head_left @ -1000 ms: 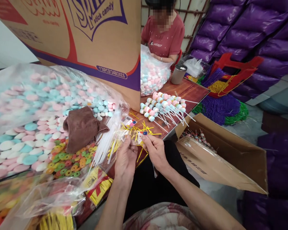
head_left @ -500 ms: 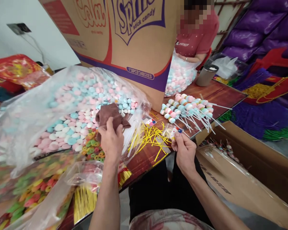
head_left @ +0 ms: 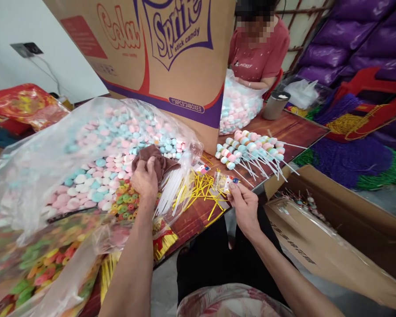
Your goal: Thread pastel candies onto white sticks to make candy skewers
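My left hand (head_left: pixel 145 178) grips a crumpled brown cloth (head_left: pixel 155 160) that lies on the marshmallows. Those pink, white and blue marshmallows (head_left: pixel 99 176) fill a large clear plastic bag (head_left: pixel 36 145), with ring gummies (head_left: pixel 125 200) below the hand. White sticks (head_left: pixel 166 193) lie in a bundle just right of the cloth. Pinched in my right hand (head_left: pixel 246 204) is a small clear packet (head_left: pixel 231 181) with a printed label. Under and beside it are scattered yellow twist ties (head_left: pixel 201 189). Finished-looking marshmallow skewers (head_left: pixel 251 147) are piled beyond my right hand.
A tall cardboard box (head_left: pixel 171 88) stands behind the marshmallow bag. Across the table (head_left: pixel 297 130) sits a person (head_left: pixel 260 57) with another marshmallow bag (head_left: pixel 239 105). A grey cup (head_left: pixel 276 105) is near the far edge. An open carton (head_left: pixel 317 237) stands at right, holding skewers.
My left hand has shifted left over the cloth, its fingers now bunched on it. The right hand still holds the packet. The whole view has shifted slightly.
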`<state>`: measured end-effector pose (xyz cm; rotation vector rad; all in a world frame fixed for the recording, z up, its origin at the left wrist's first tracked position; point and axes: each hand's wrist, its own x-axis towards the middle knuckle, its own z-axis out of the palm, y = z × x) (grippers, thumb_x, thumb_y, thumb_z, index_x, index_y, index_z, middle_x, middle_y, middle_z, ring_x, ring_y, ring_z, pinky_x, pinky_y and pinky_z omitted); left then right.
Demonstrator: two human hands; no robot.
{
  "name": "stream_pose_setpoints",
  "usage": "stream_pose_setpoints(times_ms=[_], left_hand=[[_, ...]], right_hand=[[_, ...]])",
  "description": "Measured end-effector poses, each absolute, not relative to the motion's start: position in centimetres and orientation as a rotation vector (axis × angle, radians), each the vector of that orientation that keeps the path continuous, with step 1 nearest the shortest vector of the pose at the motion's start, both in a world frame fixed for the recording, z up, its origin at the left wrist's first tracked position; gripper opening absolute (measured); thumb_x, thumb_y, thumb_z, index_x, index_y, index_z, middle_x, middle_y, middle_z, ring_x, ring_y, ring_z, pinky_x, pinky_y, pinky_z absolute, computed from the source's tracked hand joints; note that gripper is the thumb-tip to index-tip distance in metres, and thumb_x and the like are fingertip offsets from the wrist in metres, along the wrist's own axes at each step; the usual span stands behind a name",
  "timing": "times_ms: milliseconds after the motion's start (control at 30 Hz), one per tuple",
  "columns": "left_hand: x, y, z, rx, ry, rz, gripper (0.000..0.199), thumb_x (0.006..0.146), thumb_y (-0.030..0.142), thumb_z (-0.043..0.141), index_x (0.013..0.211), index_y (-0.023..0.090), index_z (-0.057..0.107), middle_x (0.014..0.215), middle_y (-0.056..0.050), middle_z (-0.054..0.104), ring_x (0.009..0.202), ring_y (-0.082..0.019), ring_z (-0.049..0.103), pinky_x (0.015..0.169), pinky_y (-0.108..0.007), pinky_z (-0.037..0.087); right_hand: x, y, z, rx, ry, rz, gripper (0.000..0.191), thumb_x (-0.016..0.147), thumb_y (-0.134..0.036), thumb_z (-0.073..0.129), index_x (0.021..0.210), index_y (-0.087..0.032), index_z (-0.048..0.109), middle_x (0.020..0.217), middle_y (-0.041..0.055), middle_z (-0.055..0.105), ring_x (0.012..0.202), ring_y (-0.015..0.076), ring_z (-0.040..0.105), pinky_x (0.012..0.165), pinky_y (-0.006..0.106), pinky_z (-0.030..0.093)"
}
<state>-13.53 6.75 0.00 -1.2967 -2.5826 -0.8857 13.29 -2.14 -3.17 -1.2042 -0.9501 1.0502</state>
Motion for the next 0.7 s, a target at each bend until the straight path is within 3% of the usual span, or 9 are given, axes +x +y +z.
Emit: stream_pose_setpoints(times_ms=[133,333,467,567,700], left_hand=[[-13.9,7.0,0.0,-1.273,-2.592,-0.954,0.039,0.099,0.042,0.033,0.083,0.020,0.061,0.085,-0.015,0.068,0.084,-0.029,0.062,0.072,-0.035,0.038],[-14.0,6.0,-0.8,-1.648,-2.581,-1.077,0.016,0.093,0.025,0.044,0.103,0.021,0.056,0.083,-0.008,0.063,0.081,-0.025,0.061,0.072,-0.033,0.040],[-14.1,5.3,-1.1,-1.855,-2.516,-1.137,0.027,0.084,0.017,0.054,0.111,0.020,0.054,0.088,-0.006,0.063,0.081,-0.023,0.059,0.072,-0.030,0.040],[-13.9,5.4,-0.9,-1.737,-2.517,-1.102,0.011,0.090,0.024,0.047,0.090,0.022,0.058,0.075,-0.005,0.059,0.075,-0.023,0.056,0.070,-0.031,0.037],[-13.6,5.9,-0.6,-1.593,-2.514,-1.196,0.035,0.094,0.037,0.042,0.062,0.022,0.045,0.058,-0.001,0.046,0.062,-0.018,0.045,0.066,-0.031,0.035]], right_hand=[[13.2,-2.1,-3.1,-1.196,-0.967,1.044,0.040,0.089,-0.048,0.061,0.065,-0.019,0.047,0.062,-0.0036,0.043,0.056,0.0095,0.038,0.050,0.023,0.030],[13.0,-2.1,-2.5,-1.210,-1.018,1.008,0.043,0.091,-0.049,0.057,0.063,-0.020,0.042,0.061,-0.0040,0.039,0.055,0.0094,0.034,0.049,0.023,0.028],[13.1,-2.1,-2.5,-1.198,-1.036,1.007,0.042,0.091,-0.047,0.058,0.063,-0.020,0.043,0.060,-0.0043,0.039,0.055,0.0090,0.032,0.049,0.023,0.027],[13.1,-2.1,-2.6,-1.198,-1.040,1.006,0.041,0.091,-0.046,0.060,0.063,-0.019,0.044,0.060,-0.0042,0.039,0.055,0.0091,0.033,0.049,0.022,0.026],[13.1,-2.1,-2.7,-1.204,-1.034,1.009,0.041,0.091,-0.045,0.059,0.063,-0.019,0.044,0.060,-0.0038,0.041,0.055,0.0091,0.033,0.049,0.023,0.026]])
